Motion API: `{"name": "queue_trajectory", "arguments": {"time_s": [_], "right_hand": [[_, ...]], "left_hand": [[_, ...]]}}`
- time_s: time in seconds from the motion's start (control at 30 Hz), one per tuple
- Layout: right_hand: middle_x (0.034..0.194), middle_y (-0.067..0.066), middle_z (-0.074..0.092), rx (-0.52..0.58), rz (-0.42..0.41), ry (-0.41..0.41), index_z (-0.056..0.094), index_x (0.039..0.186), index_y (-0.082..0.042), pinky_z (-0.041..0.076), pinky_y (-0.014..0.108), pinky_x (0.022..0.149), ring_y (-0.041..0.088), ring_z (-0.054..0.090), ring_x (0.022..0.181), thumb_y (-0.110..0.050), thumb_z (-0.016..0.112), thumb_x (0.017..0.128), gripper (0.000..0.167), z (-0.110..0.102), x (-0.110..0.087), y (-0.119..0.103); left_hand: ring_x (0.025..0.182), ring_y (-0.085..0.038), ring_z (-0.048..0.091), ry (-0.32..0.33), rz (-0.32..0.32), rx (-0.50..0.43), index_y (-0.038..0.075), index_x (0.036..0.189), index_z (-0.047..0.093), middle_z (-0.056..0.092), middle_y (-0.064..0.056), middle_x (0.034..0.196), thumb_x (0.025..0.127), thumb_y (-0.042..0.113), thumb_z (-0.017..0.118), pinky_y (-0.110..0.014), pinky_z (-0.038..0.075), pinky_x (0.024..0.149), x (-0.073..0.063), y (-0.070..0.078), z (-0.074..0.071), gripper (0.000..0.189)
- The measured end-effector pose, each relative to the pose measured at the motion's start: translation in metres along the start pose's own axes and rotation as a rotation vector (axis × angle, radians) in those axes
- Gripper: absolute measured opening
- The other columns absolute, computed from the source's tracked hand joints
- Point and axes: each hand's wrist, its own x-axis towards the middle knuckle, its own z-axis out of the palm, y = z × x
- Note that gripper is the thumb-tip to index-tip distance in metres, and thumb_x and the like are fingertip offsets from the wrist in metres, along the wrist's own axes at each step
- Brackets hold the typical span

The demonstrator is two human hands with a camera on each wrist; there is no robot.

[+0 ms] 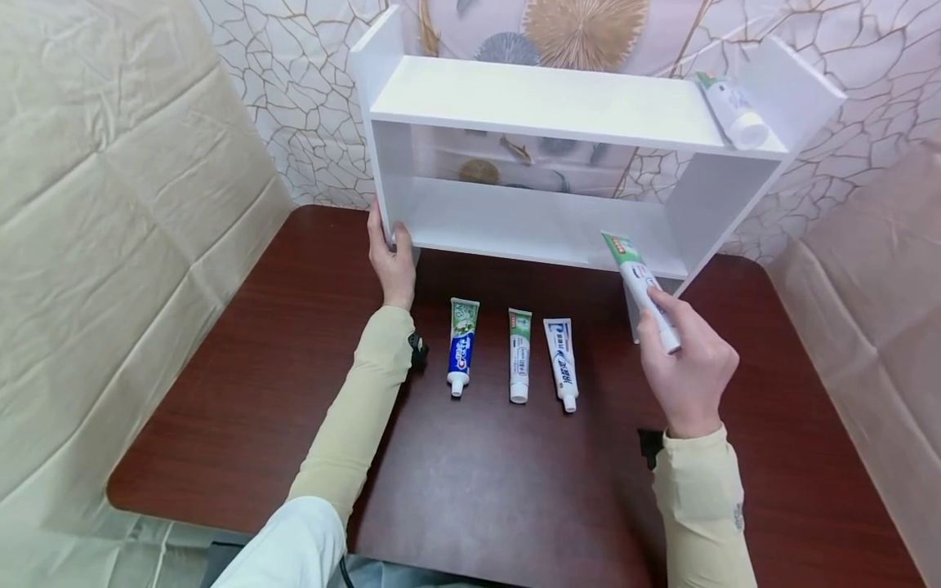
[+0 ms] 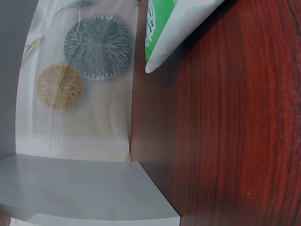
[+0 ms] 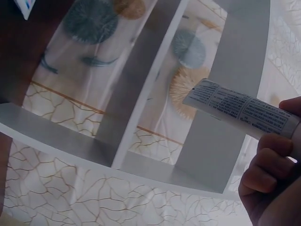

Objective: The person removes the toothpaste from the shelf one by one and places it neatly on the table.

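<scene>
My right hand [image 1: 691, 363] grips a white and green toothpaste tube [image 1: 638, 279] near its cap end. The tube's flat end points up and away, in front of the white shelf's [image 1: 507, 214] lower board at the right. In the right wrist view, fine print covers the side of this tube [image 3: 244, 110] that shows. At the shelf's left side panel, my left hand [image 1: 393, 265] holds the lower edge, thumb in front and fingers outside. Another white and green toothpaste tube [image 1: 733, 113] lies at the right end of the top board.
Three toothpaste tubes lie in a row on the dark red table [image 1: 470, 490]: a blue and green one [image 1: 461, 347], a green and white one [image 1: 519, 355] and a white and blue one [image 1: 562, 363]. Patterned cloth [image 1: 316, 106] hangs behind the shelf; beige cloth flanks the table.
</scene>
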Motion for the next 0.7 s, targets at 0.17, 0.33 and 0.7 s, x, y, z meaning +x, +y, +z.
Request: {"name": "queue_trajectory", "arguments": {"time_s": [0.17,0.33,0.7], "right_hand": [[0.094,0.017,0.075,0.012,-0.009,-0.023,0.076,0.106,-0.007,0.034,0.028,0.060,0.033,0.062,0.067,-0.016,0.063,0.084,0.027,-0.002,-0.013,0.005],[0.090,0.015,0.075,-0.007,-0.058,-0.080,0.076,0.106,-0.008,0.034,0.030,0.056,0.030,0.063,0.063,-0.018,0.061,0.084,0.028,-0.002,-0.025,0.008],[0.071,0.016,0.071,-0.200,-0.071,-0.401,0.074,0.099,-0.008,0.031,0.036,0.040,0.026,0.051,0.045,-0.018,0.064,0.080,0.024,-0.004,-0.041,0.026]], "left_hand": [[0.121,-0.029,0.054,-0.001,-0.007,0.003,0.005,0.148,0.035,0.049,-0.016,0.143,0.097,0.005,0.045,-0.036,0.046,0.097,0.000,0.002,0.000,0.052],[0.120,-0.028,0.054,0.011,0.000,-0.002,0.004,0.148,0.035,0.049,-0.017,0.143,0.097,0.005,0.046,-0.033,0.046,0.097,0.001,0.002,0.000,0.052],[0.121,-0.026,0.054,-0.006,-0.036,-0.010,0.008,0.149,0.034,0.049,-0.013,0.143,0.097,0.007,0.045,-0.034,0.047,0.097,-0.001,0.002,0.000,0.053]]}}
